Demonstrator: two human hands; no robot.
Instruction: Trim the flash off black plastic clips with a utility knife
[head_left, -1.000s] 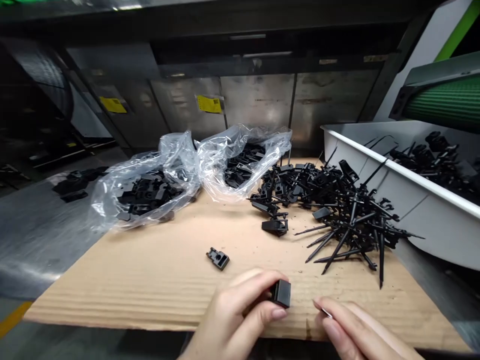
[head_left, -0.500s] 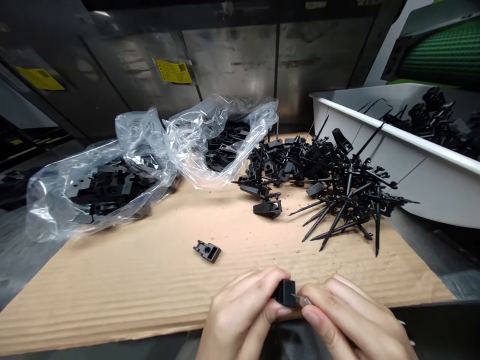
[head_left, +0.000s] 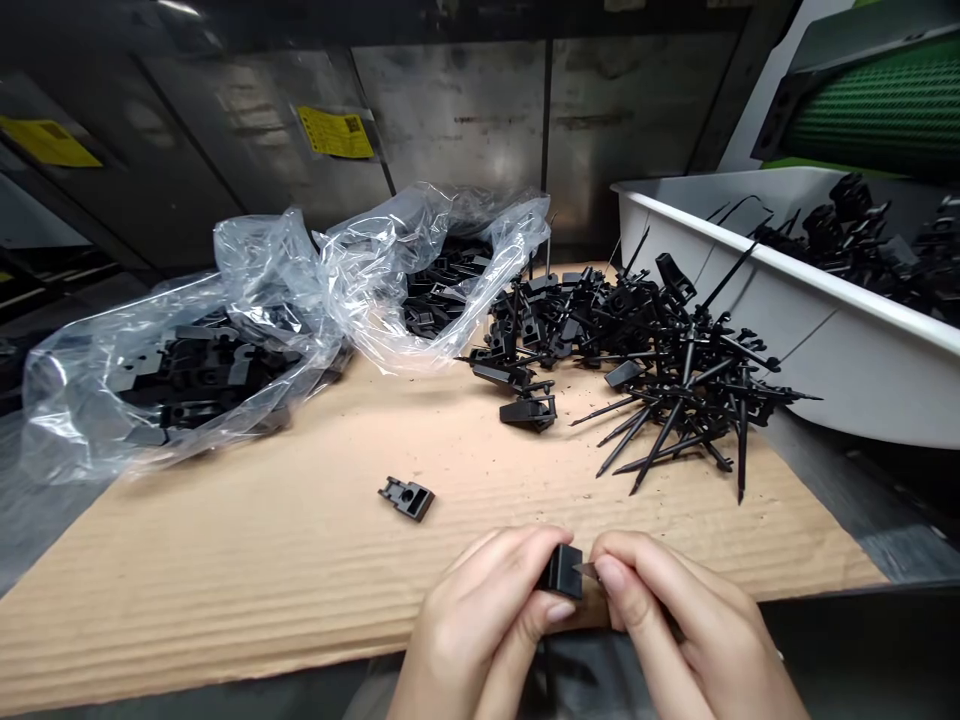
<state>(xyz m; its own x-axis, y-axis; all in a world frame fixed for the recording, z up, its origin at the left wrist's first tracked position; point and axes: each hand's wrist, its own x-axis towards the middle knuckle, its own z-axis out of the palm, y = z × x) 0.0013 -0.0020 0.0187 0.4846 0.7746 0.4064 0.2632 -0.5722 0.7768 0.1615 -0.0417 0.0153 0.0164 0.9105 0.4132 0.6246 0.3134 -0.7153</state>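
Note:
Low in the view, my left hand (head_left: 495,610) pinches a small black plastic part (head_left: 564,572) between thumb and fingers. Close to its right, my right hand (head_left: 675,610) is closed on a small pointed blade (head_left: 586,570), most of it hidden in the fingers. The blade's tip is at the right face of the black part and appears to touch it. To the left of my hands a loose black plastic clip (head_left: 406,498) lies on the cardboard (head_left: 247,560).
Clear plastic bags (head_left: 90,390) of black parts lie at the left and back. A tangled pile of black parts and sprues (head_left: 675,380) spreads at the right. Beyond it stands a white bin (head_left: 750,250) with more parts. Metal panels (head_left: 465,120) rise behind.
The right hand has shifted a little left and up, and the blade has turned against the black part. The left hand has tilted the part slightly. The camera view has shifted slightly.

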